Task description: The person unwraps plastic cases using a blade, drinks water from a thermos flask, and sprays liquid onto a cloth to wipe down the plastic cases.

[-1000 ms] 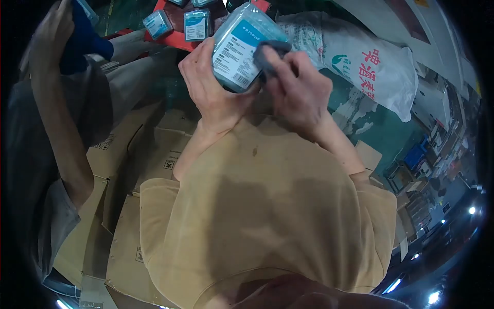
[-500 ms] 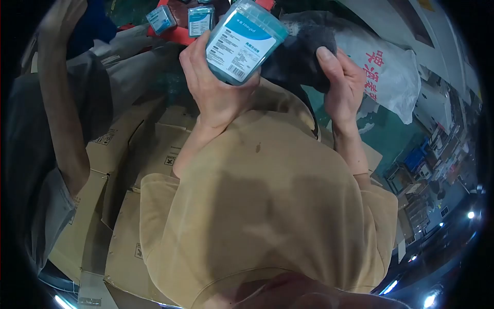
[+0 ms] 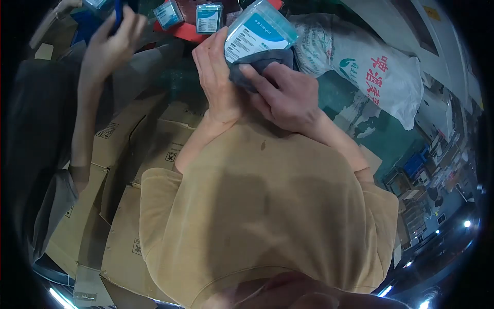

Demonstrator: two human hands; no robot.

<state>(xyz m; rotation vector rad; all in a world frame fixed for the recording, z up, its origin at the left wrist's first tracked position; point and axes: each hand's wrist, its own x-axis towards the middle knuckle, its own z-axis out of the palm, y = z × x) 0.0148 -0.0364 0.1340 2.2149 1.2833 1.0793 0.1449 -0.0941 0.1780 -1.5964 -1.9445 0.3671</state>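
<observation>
A clear plastic box point(image 3: 261, 31) with a blue and white label is tilted in front of my chest. My left hand point(image 3: 218, 82) is closed around its left side and base. A dark grey cloth point(image 3: 247, 67) lies over the lower part of the label. My right hand point(image 3: 288, 95) is closed on that cloth and presses it against the box, its fingertips partly hidden in the folds. Two similar labelled boxes, one on the left point(image 3: 168, 14) and one nearer point(image 3: 209, 18), stand just beyond my left hand on a red surface point(image 3: 188, 32).
On the left, a co-worker's hand point(image 3: 110, 49) grips something dark blue beside another labelled box point(image 3: 98, 4). Cardboard boxes point(image 3: 149, 149) lie to my left. A white woven sack point(image 3: 381, 77) with red lettering rests on the green floor point(image 3: 334, 110) to the right.
My right hand has moved left with the cloth, from beside the box onto its label. The box has shifted slightly right. The co-worker's hand has come rightward and lower.
</observation>
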